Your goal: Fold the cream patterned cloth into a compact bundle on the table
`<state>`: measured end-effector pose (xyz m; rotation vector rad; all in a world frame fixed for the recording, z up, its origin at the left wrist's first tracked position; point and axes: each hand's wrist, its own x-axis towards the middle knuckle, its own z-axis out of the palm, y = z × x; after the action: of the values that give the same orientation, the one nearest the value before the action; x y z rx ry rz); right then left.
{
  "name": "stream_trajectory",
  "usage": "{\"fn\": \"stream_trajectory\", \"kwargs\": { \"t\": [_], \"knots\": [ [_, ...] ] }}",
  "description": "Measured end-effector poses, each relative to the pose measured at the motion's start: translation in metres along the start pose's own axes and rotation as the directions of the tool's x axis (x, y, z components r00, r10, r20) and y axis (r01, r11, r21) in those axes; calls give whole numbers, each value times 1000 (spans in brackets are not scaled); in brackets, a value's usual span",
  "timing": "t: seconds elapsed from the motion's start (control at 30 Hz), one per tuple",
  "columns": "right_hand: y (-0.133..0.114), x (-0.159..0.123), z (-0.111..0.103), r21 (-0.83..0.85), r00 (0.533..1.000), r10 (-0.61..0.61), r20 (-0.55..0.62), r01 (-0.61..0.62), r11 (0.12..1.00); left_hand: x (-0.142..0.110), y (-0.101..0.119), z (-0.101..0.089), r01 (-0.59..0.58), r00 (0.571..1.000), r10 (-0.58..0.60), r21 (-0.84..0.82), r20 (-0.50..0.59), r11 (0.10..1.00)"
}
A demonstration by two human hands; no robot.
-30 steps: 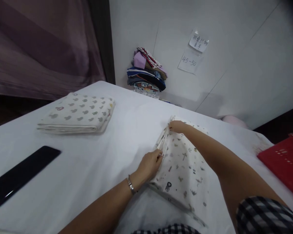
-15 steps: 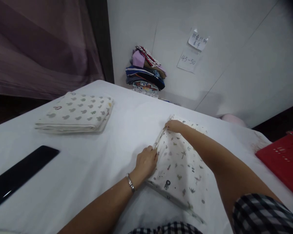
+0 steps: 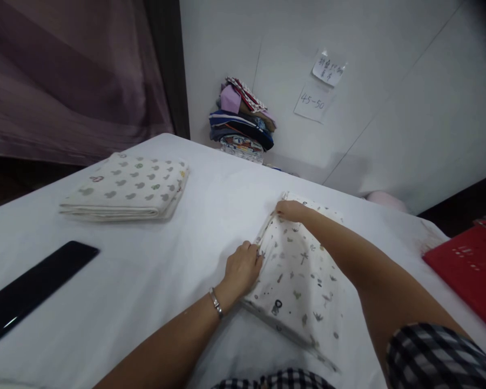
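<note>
A white cloth (image 3: 297, 275) printed with small plants and animals lies folded in front of me. My left hand (image 3: 243, 267), below a silver bracelet, grips the cloth's left edge near its middle, fingers curled over the layers. Farther up that same edge, my right hand (image 3: 289, 210) pinches the cloth close to its far corner. Several layers show along the near side. The right forearm hides part of the cloth's right side.
A folded white cloth with grey prints (image 3: 133, 189) lies on the white-covered table (image 3: 210, 205). Nearby are a black flat object (image 3: 36, 292) at left and a red item (image 3: 470, 265) at right. Stacked fabrics (image 3: 243, 121) stand against the wall beneath paper notes (image 3: 312, 102).
Almost nothing differs. Both hands keep their hold on the cloth's left edge, and the view has shifted very slightly.
</note>
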<state>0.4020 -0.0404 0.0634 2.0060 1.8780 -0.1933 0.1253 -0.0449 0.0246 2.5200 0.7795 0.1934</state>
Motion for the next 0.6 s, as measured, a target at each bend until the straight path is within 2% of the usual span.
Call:
{"fn": "stream_trajectory", "kwargs": {
  "t": [0.23, 0.6],
  "knots": [
    [3, -12, 3, 46, 999, -35, -41, 37, 998, 1, -1, 1, 3, 1000, -3, 13, -10, 1000],
    [10, -18, 14, 152, 989, 84, -121, -65, 986, 2, -1, -3, 13, 1000, -13, -5, -9, 1000]
  ]
}}
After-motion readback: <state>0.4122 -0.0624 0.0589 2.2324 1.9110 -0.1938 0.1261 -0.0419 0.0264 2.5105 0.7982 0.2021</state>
